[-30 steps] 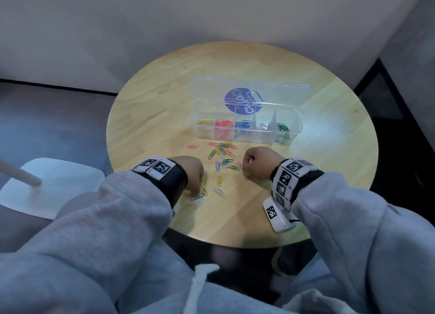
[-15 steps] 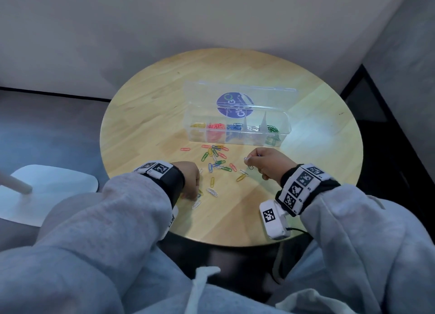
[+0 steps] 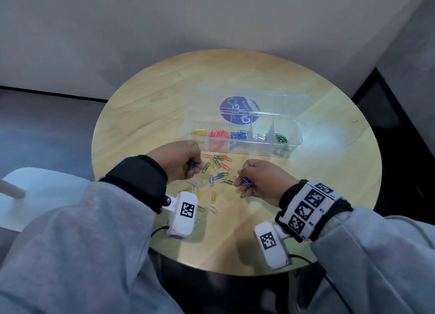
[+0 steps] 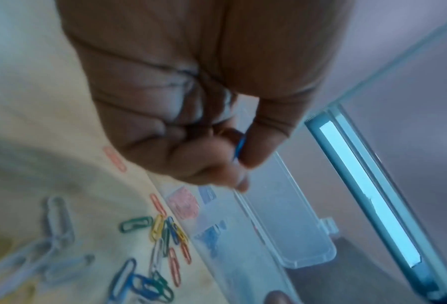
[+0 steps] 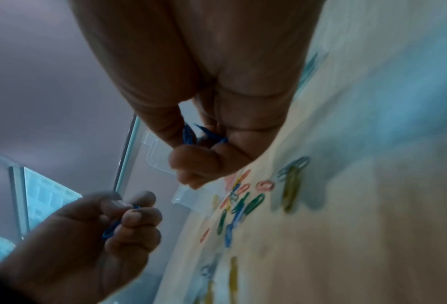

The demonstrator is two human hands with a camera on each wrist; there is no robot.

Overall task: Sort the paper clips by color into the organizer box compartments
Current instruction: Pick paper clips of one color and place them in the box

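A clear organizer box (image 3: 244,146) stands open on the round wooden table (image 3: 146,116), its lid (image 3: 277,104) leaning back. Its compartments hold yellow, red, blue, silver and green clips from left to right. Loose paper clips (image 3: 217,170) of mixed colors lie scattered in front of the box. My left hand (image 3: 181,158) is raised left of the pile and pinches blue clips (image 4: 240,147). My right hand (image 3: 259,179) hovers right of the pile, curled round several blue clips (image 5: 193,134).
A white chair seat (image 3: 30,196) sits low at the left, off the table. A dark floor strip (image 3: 400,149) runs along the right wall. Bare tabletop lies behind and to the left of the box.
My left hand has lifted off the table near its front edge and moved up toward the box with blue clips in it. My right hand has turned its palm side up, holding blue clips.
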